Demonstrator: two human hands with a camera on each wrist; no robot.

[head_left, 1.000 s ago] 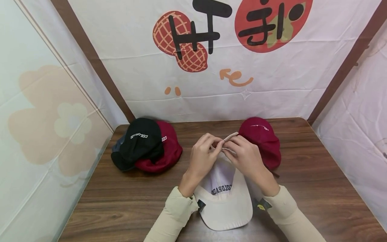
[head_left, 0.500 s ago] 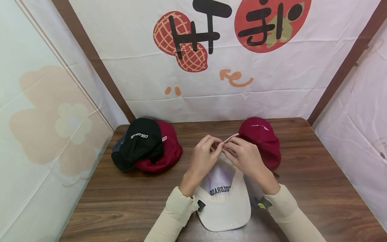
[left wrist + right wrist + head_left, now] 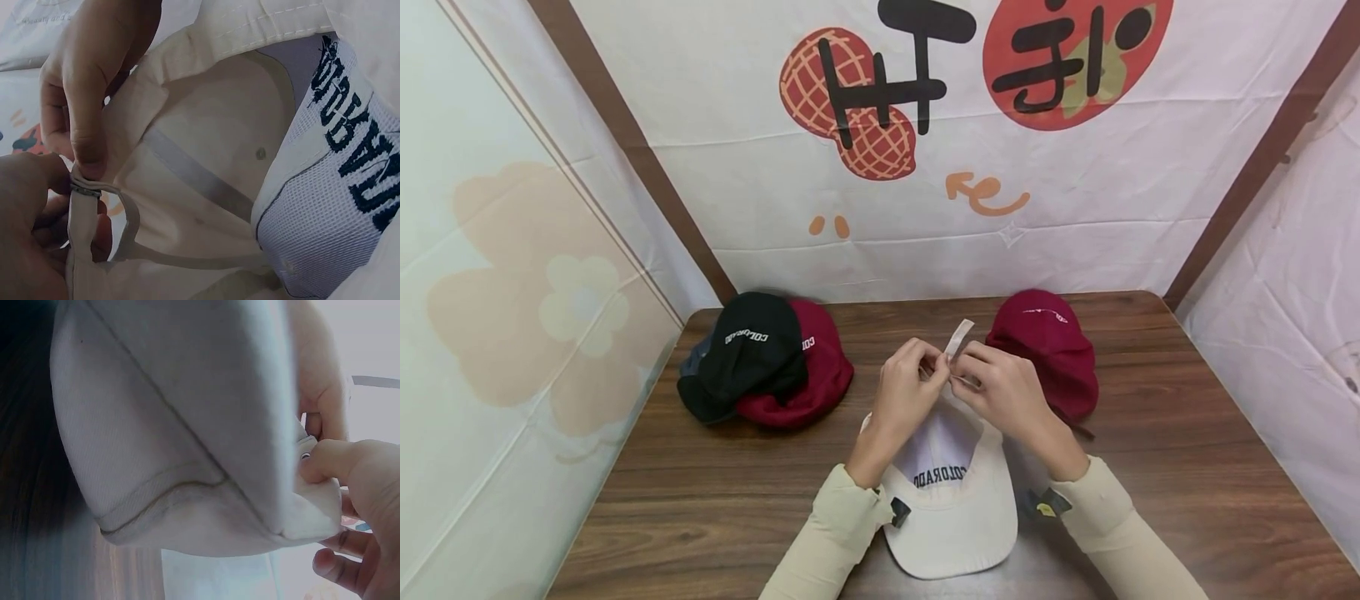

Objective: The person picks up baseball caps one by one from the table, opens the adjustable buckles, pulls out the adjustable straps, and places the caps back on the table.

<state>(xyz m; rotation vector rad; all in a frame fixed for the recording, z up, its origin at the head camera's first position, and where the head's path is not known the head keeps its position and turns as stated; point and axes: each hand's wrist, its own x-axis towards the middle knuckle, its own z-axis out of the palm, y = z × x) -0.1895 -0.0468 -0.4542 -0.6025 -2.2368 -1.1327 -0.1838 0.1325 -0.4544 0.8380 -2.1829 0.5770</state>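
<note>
A white baseball cap (image 3: 951,533) lies with its brim toward me and its dark-lettered inside up. At its back, both hands work on the adjustment strap (image 3: 958,338), whose free end sticks up between them. My left hand (image 3: 901,400) pinches the strap; in the left wrist view it comes in from the lower left. My right hand (image 3: 1018,400) also pinches the strap, its thumb beside a small metal buckle (image 3: 86,190). The right wrist view has the cap's crown (image 3: 156,450) hiding part of the left hand (image 3: 315,369).
At the back left of the wooden table (image 3: 700,517), a black cap (image 3: 752,350) overlaps a dark red cap (image 3: 823,367), with something blue behind. Another dark red cap (image 3: 1052,350) sits just beyond my right hand. Printed cloth walls (image 3: 760,225) enclose the table.
The strap's free end has swung from pointing right to standing more upright. My right fingers have shifted slightly down, off the free end. The white cap has slid a little left and toward me.
</note>
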